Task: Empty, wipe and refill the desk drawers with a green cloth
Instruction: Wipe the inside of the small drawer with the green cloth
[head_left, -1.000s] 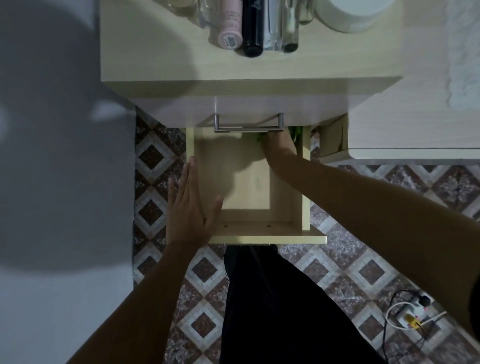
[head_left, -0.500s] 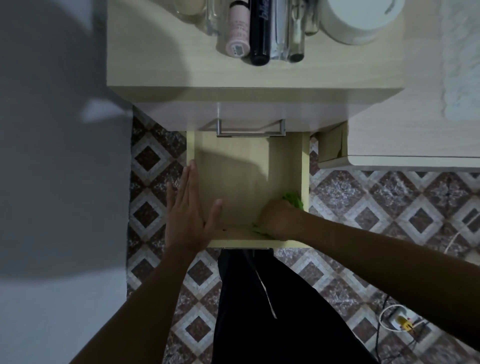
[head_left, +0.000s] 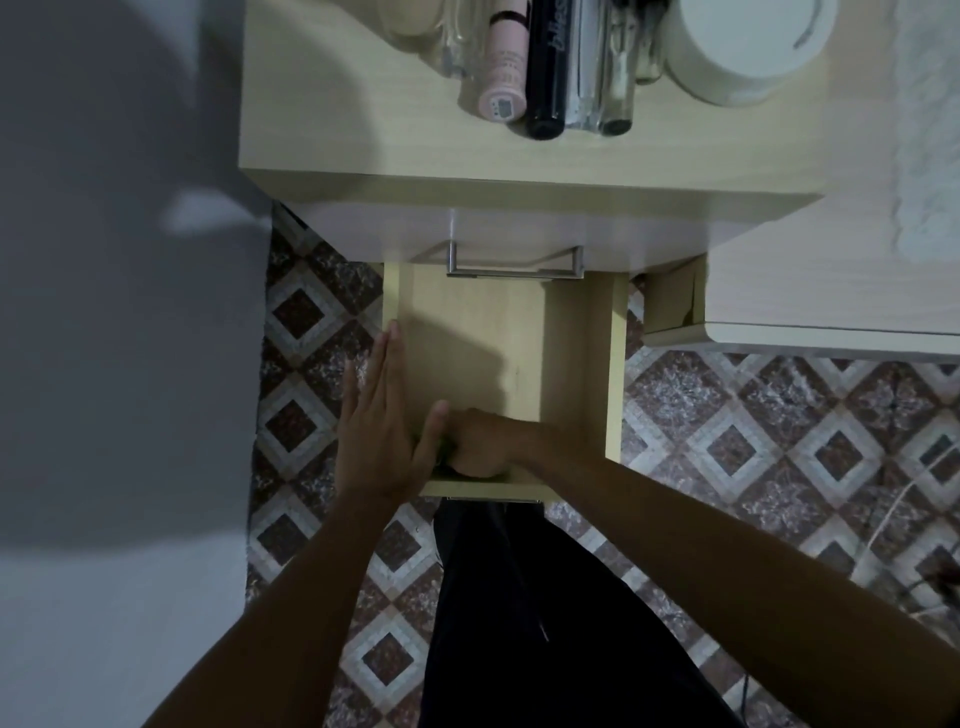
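Swept leftward to drawer (head_left: 519, 332) front-left corner, right hand (head_left: 480, 441) fisted on green cloth (head_left: 441, 457), left hand (head_left: 382, 421) flat on rim; wiping step, refill next

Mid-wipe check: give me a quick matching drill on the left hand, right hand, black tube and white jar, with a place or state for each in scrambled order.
Things:
1. left hand
2. right hand
3. black tube
4. white jar

Places or states:
A. on the desk top, far right of the row of cosmetics
B. flat, fingers straight, on the drawer's left wall
C. lying between a pink tube and clear bottles
D. fist inside the drawer at its front left corner, green cloth barely showing

Pairs: 1-B, 2-D, 3-C, 4-A
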